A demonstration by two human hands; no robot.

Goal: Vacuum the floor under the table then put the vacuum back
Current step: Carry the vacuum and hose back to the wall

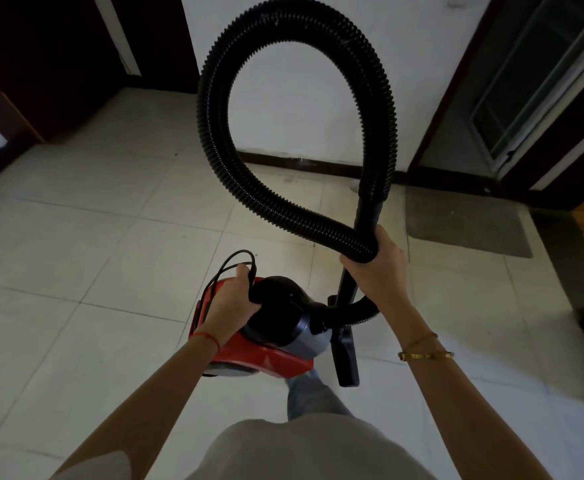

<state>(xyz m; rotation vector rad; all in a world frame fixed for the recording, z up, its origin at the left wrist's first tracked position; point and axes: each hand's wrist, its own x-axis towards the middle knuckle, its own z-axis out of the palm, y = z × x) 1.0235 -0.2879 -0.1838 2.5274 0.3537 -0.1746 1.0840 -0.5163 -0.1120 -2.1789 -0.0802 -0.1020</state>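
Grey shirt fabric [304, 448] fills the bottom of the view, and both bare forearms reach forward from it. Out in front hangs the vacuum [276, 327], a small red canister with a black rounded top, carried clear of the tiled floor [75, 237] rather than resting on it. The left hand [229, 301] is closed around the canister's top handle, with the looped black power cord [235, 263] pinched under the same fingers. The right hand [375, 263] is wrapped shut around the rigid wand [347, 289] and a bend of the ribbed hose [283, 109] together, so the hose arches up in one tall loop in front of the white wall and comes back down into the wand's upper end. The flat floor nozzle [346, 355] dangles at the wand's lower end, just beside the canister and above a jeans-clad leg [313, 393].

No table shows here, so I cannot tell whether the vacuuming is done or the person is walking to or from storage.

Several things could go wrong. The cord is only trapped by the fingers; if the grip loosens, it could drop and trail underfoot. The swinging nozzle hangs close to the stepping leg and could knock it. The tall hose loop could catch on the dark door frame [432, 98] to the right, tugging the wand from the right hand. A grey mat [467, 223] lies ahead near the doorway and could snag a foot.
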